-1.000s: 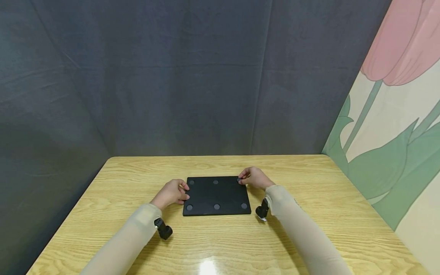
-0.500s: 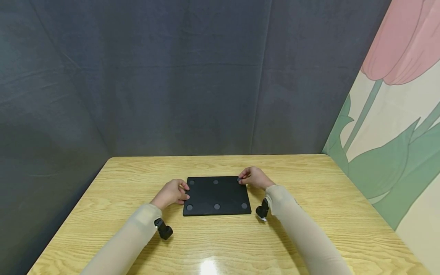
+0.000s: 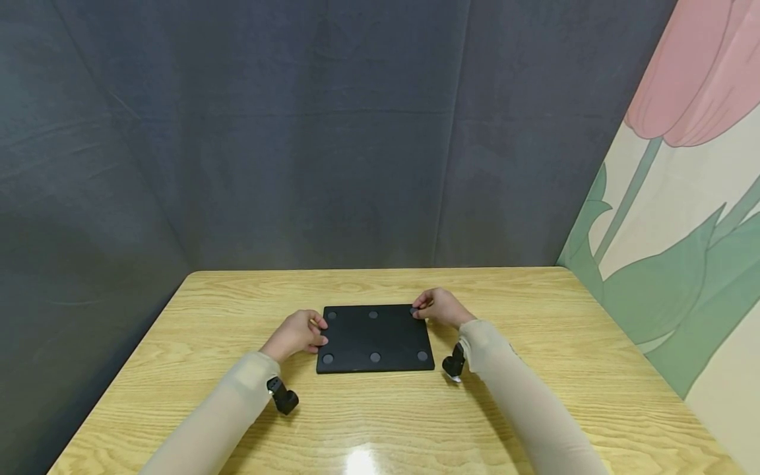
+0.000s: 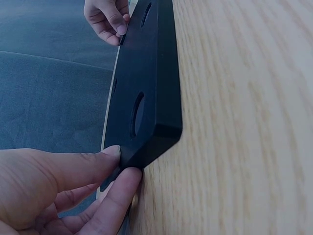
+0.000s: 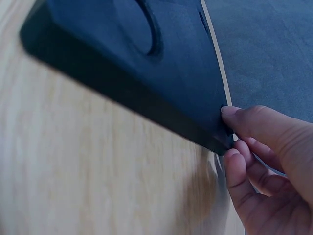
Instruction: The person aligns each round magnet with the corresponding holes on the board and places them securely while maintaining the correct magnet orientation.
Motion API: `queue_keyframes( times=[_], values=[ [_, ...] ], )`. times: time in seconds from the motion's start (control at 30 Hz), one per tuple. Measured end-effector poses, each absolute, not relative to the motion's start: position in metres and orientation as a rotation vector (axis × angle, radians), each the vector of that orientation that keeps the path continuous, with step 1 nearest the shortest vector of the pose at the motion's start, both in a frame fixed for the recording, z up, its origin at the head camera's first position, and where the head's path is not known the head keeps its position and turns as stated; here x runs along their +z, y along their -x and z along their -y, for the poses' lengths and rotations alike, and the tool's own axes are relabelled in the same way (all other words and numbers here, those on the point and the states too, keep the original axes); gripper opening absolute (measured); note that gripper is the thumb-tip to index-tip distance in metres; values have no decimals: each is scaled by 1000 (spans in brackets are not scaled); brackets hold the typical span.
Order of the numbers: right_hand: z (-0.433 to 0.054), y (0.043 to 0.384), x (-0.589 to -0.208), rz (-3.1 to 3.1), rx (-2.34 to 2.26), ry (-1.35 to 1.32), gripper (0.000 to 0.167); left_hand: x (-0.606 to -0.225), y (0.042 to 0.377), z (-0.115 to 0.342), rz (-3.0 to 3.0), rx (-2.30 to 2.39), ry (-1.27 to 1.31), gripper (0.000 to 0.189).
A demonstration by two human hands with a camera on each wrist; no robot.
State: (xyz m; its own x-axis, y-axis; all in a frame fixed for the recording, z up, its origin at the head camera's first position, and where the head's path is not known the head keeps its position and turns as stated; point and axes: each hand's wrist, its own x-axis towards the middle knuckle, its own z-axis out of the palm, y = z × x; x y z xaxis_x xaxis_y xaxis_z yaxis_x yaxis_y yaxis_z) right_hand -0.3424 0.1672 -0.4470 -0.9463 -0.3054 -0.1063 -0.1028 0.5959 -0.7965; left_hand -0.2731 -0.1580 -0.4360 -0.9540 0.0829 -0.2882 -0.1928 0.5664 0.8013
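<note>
A flat black rectangular board (image 3: pixel 377 340) lies on the table, with shallow round recesses along its near and far long edges. My left hand (image 3: pixel 297 332) is at its left side; in the left wrist view the thumb (image 4: pixel 111 152) rests on the top face and the index finger (image 4: pixel 122 188) is against the side, pinching the edge. My right hand (image 3: pixel 442 308) is at the far right corner. Between its thumb (image 5: pixel 232 115) and fingers it pinches a small dark disc (image 3: pixel 412 310) over the corner recess; the fingers largely hide it.
The light wood table (image 3: pixel 380 422) ends at a dark grey curtain (image 3: pixel 332 145) behind. A wall with a painted tulip (image 3: pixel 677 86) stands to the right. Black wrist cameras (image 3: pixel 284 397) hang below both cuffs, close to the tabletop.
</note>
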Motion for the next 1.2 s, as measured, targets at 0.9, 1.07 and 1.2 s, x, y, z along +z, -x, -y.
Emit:
queue_keyframes(
  times=[0.9,1.07,1.2],
  values=[
    [-166,343,-447,-2600,-1259,314,18,-436,273,158,-2507,1338,91,23],
    [-166,343,-447,-2599,-1256,302,18,-435,273,158,-2509,1333,92,22],
    [-166,343,-448,-2596,-1257,292,18,-436,274,157,-2506,1331,92,23]
  ],
)
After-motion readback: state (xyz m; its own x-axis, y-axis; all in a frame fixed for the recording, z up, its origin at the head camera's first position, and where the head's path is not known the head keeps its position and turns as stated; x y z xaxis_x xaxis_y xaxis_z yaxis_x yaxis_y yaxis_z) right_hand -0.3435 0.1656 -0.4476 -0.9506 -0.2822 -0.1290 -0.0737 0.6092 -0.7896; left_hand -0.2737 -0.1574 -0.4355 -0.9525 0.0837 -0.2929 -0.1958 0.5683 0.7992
